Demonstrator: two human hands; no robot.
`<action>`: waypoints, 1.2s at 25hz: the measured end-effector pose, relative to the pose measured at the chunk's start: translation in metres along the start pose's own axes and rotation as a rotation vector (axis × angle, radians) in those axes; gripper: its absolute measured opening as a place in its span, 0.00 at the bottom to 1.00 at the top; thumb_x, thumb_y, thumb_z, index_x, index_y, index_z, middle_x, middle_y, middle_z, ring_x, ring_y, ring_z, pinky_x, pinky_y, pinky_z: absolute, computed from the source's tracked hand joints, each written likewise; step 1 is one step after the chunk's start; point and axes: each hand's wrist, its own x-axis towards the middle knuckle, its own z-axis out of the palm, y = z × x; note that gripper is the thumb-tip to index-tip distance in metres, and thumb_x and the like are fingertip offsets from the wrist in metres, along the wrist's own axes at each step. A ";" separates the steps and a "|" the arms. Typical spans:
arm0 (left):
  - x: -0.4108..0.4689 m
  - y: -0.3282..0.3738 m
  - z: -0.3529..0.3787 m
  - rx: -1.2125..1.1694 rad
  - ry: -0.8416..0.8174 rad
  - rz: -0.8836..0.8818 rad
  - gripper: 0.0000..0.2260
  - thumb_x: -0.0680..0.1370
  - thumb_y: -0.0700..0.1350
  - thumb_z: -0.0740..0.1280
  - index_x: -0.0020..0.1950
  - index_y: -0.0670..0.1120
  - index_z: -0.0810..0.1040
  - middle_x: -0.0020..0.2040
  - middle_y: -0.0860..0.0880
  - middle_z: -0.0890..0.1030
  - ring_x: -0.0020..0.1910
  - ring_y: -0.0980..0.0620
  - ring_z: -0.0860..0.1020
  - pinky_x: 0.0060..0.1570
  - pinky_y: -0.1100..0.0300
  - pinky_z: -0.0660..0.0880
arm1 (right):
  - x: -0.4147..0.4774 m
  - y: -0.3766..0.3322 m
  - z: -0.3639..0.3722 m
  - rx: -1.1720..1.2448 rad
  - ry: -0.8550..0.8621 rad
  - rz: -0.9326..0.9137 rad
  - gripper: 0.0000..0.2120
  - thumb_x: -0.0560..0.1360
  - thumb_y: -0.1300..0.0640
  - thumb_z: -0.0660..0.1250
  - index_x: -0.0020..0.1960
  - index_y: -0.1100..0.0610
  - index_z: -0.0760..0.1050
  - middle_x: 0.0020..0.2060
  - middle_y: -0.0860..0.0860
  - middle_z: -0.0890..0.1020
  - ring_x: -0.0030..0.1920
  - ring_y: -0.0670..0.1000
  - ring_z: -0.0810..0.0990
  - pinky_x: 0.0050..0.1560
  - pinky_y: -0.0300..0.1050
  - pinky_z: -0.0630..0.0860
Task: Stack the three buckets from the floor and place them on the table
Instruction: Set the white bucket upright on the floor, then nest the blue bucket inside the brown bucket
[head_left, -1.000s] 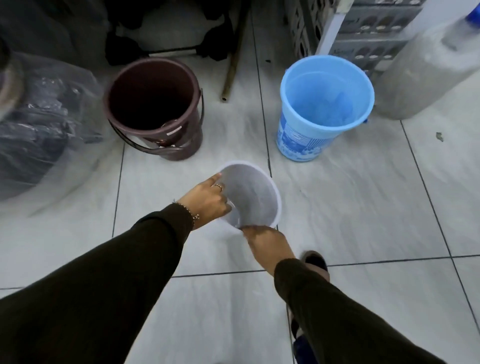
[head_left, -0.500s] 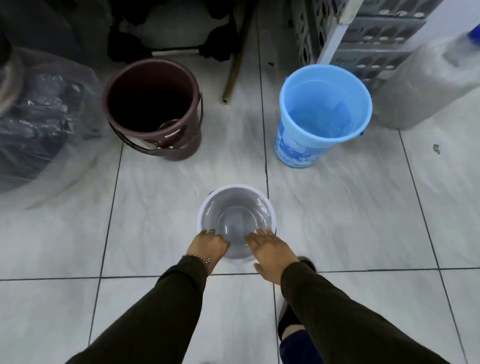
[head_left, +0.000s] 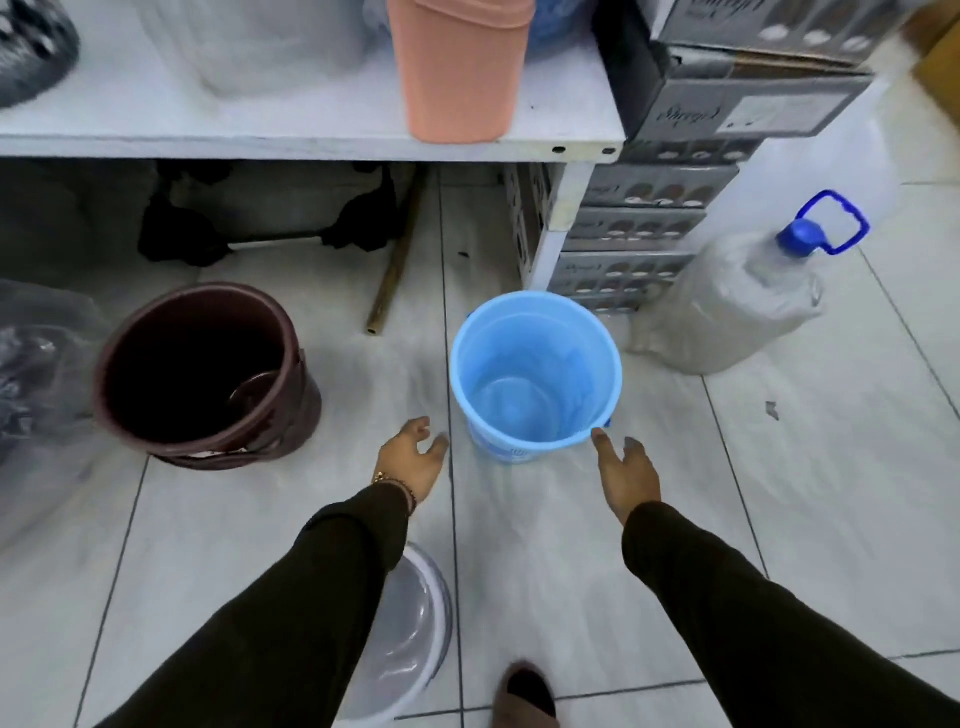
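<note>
Three buckets are shown standing apart on the tiled floor (head_left: 779, 493); no stacking is seen to have been done. The blue bucket (head_left: 537, 371) stands upright in the middle of the view, just in front of the table leg (head_left: 563, 223). The brown bucket (head_left: 200, 371) stands well to its left, upright, with its handle folded down against its side. The white bucket (head_left: 410, 639) is seen near the lower edge, partly hidden under the left sleeve (head_left: 291, 613), on the floor close to the person's shoe (head_left: 524, 693).

Both hands are reached toward the blue bucket. The left hand (head_left: 410, 460) is held open with fingers spread, just beside the bucket's left side and not touching it. The right hand (head_left: 626, 475) is likewise open, fingers extended; one fingertip lies at the rim on the near right, and whether contact is made cannot be told. Nothing is held in either hand.

The table (head_left: 311, 130) is seen above, its white top already bearing a pink bin (head_left: 460, 67) and other goods; a free patch lies to the left of the bin. A large water jug (head_left: 748, 296) and stacked cartons (head_left: 649, 228) stand to the right.

The task is judged to be at an early stage: the blue bucket is about to be grasped, while nesting of all three and the lift to the table remain to be done.
</note>
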 end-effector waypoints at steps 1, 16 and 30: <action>0.016 0.017 0.012 -0.054 0.003 -0.032 0.24 0.79 0.50 0.64 0.72 0.42 0.68 0.68 0.42 0.76 0.68 0.42 0.74 0.66 0.56 0.68 | 0.020 -0.008 -0.005 0.023 -0.004 0.020 0.35 0.80 0.41 0.59 0.79 0.62 0.57 0.77 0.59 0.65 0.76 0.60 0.65 0.74 0.50 0.61; 0.016 0.041 -0.010 -0.380 0.116 -0.288 0.26 0.70 0.35 0.61 0.63 0.56 0.67 0.53 0.42 0.79 0.47 0.37 0.82 0.40 0.42 0.83 | 0.023 -0.066 0.000 0.315 -0.022 0.122 0.14 0.72 0.66 0.70 0.58 0.64 0.79 0.56 0.58 0.83 0.52 0.60 0.83 0.56 0.57 0.82; -0.107 -0.020 -0.305 -0.724 0.439 -0.222 0.28 0.74 0.32 0.65 0.56 0.67 0.70 0.53 0.38 0.80 0.51 0.36 0.82 0.41 0.43 0.83 | -0.213 -0.264 0.147 0.146 -0.179 -0.382 0.30 0.75 0.64 0.69 0.73 0.46 0.66 0.67 0.51 0.73 0.54 0.58 0.83 0.59 0.56 0.81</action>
